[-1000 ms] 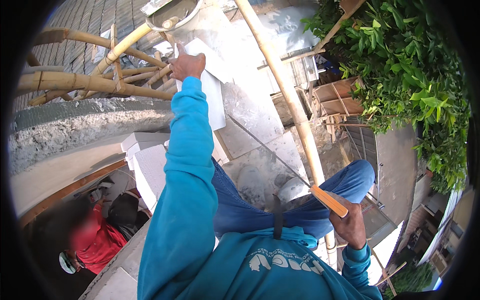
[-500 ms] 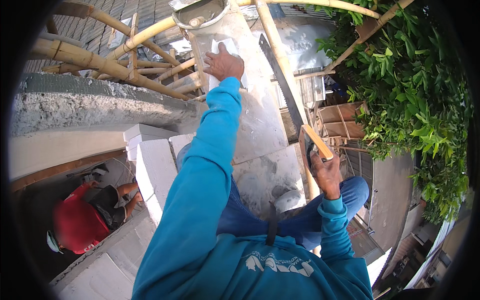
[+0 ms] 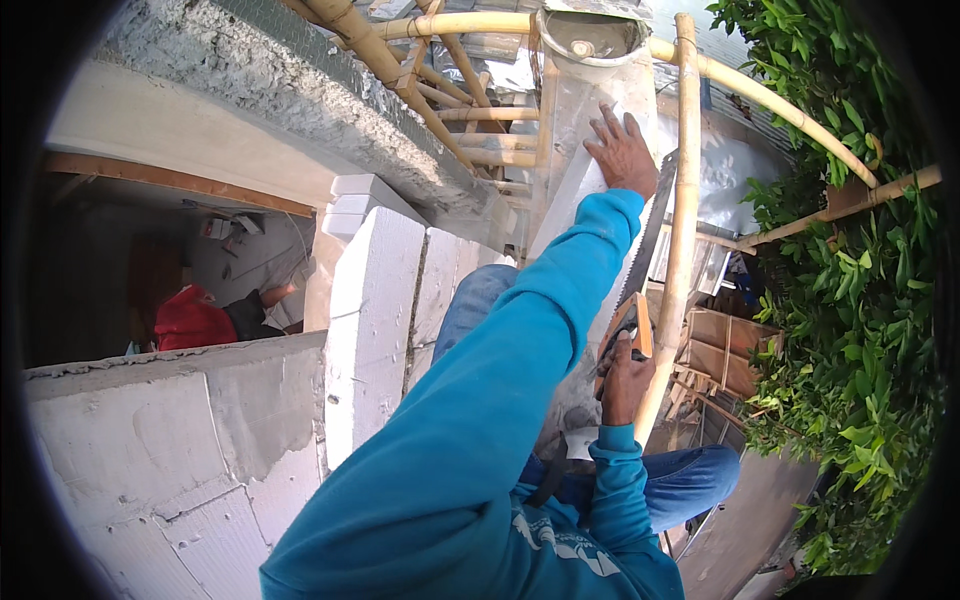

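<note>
My left hand [image 3: 625, 155] lies on a white lightweight block [image 3: 568, 205], fingers spread, near the top centre. My right hand [image 3: 625, 375], lower down, grips the orange-and-black handle of a handsaw [image 3: 638, 325]. The toothed blade runs forward along the block's right side, partly hidden by my left sleeve; whether it touches cannot be told. A bamboo pole [image 3: 684, 200] stands just right of the saw. Beyond my left hand, a round basin [image 3: 590, 35] with grey residue rests on the pale ledge.
Stacked white blocks [image 3: 365, 320] and a concrete wall [image 3: 255, 60] lie left. A co-worker in red [image 3: 190, 320] works below through an opening. Bamboo scaffolding [image 3: 490, 140] crosses the top; dense foliage [image 3: 850, 350] fills the right, with sheet-metal roofing [image 3: 725, 160] below the poles.
The view has swung, so the scene sits differently. The saw, angled outside the block earlier, is now alongside it near my left hand; my right hand still grips it.
</note>
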The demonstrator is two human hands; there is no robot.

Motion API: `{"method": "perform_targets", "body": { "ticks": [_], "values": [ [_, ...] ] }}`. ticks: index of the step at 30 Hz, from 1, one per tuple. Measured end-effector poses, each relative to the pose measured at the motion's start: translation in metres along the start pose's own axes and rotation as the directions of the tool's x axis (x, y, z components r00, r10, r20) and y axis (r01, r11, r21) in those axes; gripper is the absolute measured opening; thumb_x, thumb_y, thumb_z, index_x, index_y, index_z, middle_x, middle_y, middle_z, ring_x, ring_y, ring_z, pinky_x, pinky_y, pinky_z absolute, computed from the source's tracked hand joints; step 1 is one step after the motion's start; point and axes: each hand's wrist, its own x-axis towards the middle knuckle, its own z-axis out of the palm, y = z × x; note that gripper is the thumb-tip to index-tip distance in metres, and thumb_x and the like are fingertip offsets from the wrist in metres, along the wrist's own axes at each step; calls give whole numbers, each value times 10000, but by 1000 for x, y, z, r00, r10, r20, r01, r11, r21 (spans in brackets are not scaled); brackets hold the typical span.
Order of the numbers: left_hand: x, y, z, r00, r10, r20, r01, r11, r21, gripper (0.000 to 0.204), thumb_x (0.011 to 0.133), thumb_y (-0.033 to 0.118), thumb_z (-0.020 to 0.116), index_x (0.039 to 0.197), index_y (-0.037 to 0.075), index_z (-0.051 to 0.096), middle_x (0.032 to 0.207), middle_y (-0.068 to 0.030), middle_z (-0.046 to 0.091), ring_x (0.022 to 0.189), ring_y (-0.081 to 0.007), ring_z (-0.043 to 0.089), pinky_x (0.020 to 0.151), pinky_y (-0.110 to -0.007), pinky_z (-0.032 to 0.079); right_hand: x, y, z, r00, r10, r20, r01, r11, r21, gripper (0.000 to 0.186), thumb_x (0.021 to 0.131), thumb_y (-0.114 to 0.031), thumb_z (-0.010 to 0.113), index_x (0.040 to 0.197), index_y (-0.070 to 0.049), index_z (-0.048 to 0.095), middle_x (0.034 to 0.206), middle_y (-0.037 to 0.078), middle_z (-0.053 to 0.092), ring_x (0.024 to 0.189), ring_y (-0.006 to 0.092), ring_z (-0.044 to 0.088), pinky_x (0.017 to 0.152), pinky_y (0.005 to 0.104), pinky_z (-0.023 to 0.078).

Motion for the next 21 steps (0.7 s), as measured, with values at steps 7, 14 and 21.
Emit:
{"method": "perform_targets", "body": {
  "ticks": [7, 14, 21],
  "values": [
    [5, -5, -11, 980, 11, 196, -42, 987, 154, 283, 839, 206, 608, 1043, 91, 768, 1617, -211, 188, 1494, -471, 93, 1114, -746, 121, 29, 13, 101, 954, -284, -100, 255, 938, -235, 356, 964, -92, 576, 1288, 55, 572, 1054, 153, 706, 833, 193, 698, 599, 331, 560],
    [13, -23, -26, 982, 39, 186, -66, 988, 139, 288, 840, 203, 646, 1099, 120, 739, 1588, -214, 243, 1423, -428, 279, 1004, -610, 353, 89, 5, 102, 983, -183, -22, 180, 977, -114, 143, 917, -49, 601, 1035, 22, 640, 869, 144, 726, 670, 203, 704, 602, 336, 525],
    [12, -18, -12, 993, 84, 79, -96, 981, 167, 310, 827, 205, 648, 1116, 103, 700, 1511, -233, 324, 1317, -383, 399, 942, -556, 398, 107, 55, 86, 953, -301, 22, 301, 943, -145, 341, 918, -51, 600, 1246, 36, 573, 848, 114, 710, 690, 215, 673, 631, 340, 536]
  ]
}}
